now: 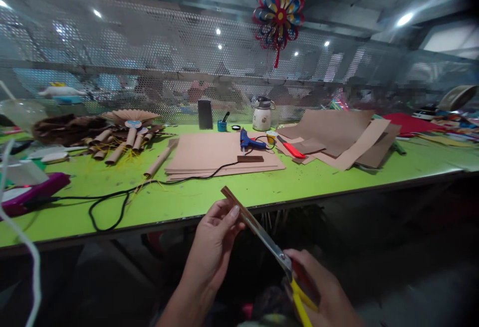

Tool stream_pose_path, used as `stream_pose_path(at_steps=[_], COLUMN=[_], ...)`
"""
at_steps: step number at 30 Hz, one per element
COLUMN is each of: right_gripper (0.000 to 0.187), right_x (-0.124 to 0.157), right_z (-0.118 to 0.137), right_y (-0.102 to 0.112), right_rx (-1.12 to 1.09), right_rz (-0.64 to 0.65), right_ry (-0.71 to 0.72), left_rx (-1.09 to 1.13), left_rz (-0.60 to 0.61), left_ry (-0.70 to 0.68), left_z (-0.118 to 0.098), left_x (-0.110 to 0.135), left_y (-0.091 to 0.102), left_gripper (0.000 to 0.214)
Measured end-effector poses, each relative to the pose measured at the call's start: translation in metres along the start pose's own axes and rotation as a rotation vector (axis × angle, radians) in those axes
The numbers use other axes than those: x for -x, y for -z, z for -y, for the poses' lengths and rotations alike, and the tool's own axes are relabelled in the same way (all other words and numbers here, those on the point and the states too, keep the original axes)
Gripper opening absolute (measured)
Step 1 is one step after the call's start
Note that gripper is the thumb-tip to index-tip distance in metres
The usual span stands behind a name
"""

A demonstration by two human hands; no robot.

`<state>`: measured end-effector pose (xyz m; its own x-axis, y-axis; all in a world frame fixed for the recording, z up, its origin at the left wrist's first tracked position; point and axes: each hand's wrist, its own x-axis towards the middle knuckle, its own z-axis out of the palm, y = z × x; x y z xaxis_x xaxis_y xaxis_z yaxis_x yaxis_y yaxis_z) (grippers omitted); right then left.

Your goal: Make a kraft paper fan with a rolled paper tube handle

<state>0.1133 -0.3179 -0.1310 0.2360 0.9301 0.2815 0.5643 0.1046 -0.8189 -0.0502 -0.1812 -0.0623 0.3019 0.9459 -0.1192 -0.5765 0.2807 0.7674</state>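
My left hand [215,239] pinches a narrow folded brown paper strip [236,203] in front of the table's near edge. My right hand [320,287] grips yellow-handled scissors [279,257], whose metal blades lie along the strip. Both hands hover below the green table [187,199], over my lap. A stack of brown paper sheets [220,157] lies on the table ahead, with a blue glue gun [249,142] and a short folded brown piece [250,159] on it.
Loose brown sheets [337,140] and a red cutter [292,148] lie to the right. Rolled paper tubes and a pleated fan [127,135] sit at left. A black cord [112,202] runs across the table. A colourful paper pinwheel [279,15] hangs on the mesh wall.
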Motion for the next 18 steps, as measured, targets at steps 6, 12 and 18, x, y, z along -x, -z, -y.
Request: stream_pose_path(at_steps=[6,12,18], right_gripper=[0.043,0.04,0.042], right_x=[-0.001,-0.003,-0.003], right_z=[0.008,0.01,0.014], right_y=[0.002,0.0,0.0], right_rx=[0.058,0.066,0.082], right_rz=[-0.065,-0.074,-0.07], right_ry=[0.051,0.097,0.096], left_rx=[0.012,0.041,0.035], left_rz=[0.026,0.054,0.08], left_ry=[-0.014,-0.023,-0.03], left_z=[-0.002,-0.003,-0.003], left_x=[0.003,0.003,0.005], left_y=[0.001,0.002,0.003], left_gripper=[0.026,0.024,0.022])
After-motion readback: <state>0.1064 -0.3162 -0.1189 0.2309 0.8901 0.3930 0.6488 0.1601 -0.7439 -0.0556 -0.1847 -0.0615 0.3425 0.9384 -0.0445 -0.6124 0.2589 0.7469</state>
